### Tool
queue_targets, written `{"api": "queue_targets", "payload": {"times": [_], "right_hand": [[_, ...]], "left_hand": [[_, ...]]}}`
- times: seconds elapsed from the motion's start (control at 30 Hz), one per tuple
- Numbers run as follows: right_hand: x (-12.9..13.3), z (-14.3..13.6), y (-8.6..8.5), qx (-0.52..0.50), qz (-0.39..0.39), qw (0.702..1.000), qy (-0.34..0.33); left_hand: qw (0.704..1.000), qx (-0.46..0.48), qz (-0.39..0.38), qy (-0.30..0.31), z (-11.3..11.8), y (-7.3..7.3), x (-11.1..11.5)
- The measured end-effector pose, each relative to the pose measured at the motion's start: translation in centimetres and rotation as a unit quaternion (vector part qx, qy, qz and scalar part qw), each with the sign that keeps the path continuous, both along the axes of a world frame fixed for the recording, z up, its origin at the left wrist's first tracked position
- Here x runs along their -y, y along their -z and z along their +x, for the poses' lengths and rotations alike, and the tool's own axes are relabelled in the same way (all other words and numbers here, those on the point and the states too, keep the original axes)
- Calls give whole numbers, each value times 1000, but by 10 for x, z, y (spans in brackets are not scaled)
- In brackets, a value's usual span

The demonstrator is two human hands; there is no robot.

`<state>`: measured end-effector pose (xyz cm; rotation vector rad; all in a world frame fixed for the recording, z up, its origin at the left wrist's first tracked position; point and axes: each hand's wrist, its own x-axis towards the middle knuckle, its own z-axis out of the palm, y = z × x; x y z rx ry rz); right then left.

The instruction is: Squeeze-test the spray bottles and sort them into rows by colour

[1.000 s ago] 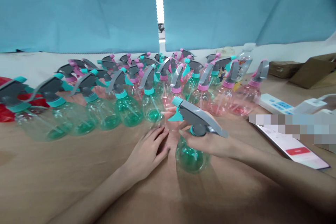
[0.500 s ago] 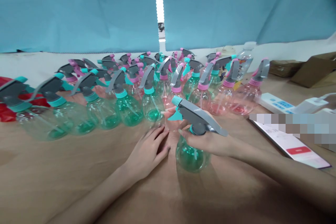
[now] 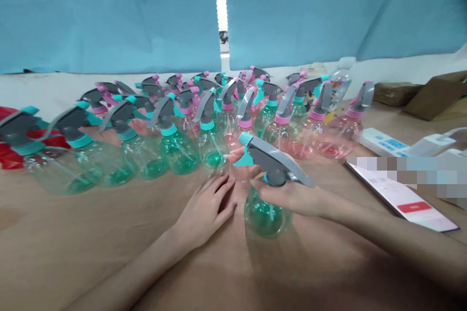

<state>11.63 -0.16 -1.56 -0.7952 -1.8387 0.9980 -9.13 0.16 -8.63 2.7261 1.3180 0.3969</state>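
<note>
My right hand (image 3: pixel 288 194) is wrapped round the neck of a green spray bottle (image 3: pixel 268 218) with a grey and turquoise trigger head. The bottle stands upright near the middle, its nozzle pointing to the upper left. Flat on the table lies my left hand (image 3: pixel 207 206), palm down with fingers stretched and holding nothing, just left of that bottle. Beyond the hands stand rows of spray bottles; a green bottle (image 3: pixel 178 150) with a turquoise collar and a clear bottle (image 3: pixel 212 148) are nearest the left fingertips. Pink-collared bottles, such as a pink bottle (image 3: pixel 337 136), stand at the right.
A phone (image 3: pixel 412 204) lies on the wooden table (image 3: pixel 109 243) at the right, below a white power strip (image 3: pixel 383 142). Cardboard boxes (image 3: pixel 436 95) and a clear drink bottle (image 3: pixel 340 82) stand farther back. Red plastic (image 3: pixel 10 150) shows at the left edge.
</note>
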Motion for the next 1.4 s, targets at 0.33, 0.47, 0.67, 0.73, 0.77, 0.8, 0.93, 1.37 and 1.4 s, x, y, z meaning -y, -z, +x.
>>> {"api": "queue_targets", "payload": {"times": [0.33,0.47,0.67,0.73,0.77,0.8,0.93,1.37,1.4], "right_hand": [[0,1,-1,3,-26,999,-22],[0,4,0,16,-43,998,-33],[1,6,-6,15,-38,998,-41],[2,4,-11,8,-26,999,-38],[3,3,-13,3,-20,999,-36],[3,2,-16,-2,-13,999,-33],[6,-1,-21,-1,3,1000,-19],[1,1,-6,-1,7,1000,17],[0,2,-3,4,8,1000,23]], "left_hand": [[1000,4,0,-1,-2,3,1],[1000,11,-6,-3,-1,2,0],[1000,9,-13,-3,0,0,1],[1000,7,-14,-3,0,0,1],[1000,7,-15,-2,0,0,1],[1000,8,-15,-2,0,0,1],[1000,4,-11,-7,-1,2,1],[1000,7,-4,-4,-2,1,0],[1000,4,-5,-4,-1,1,0]]}}
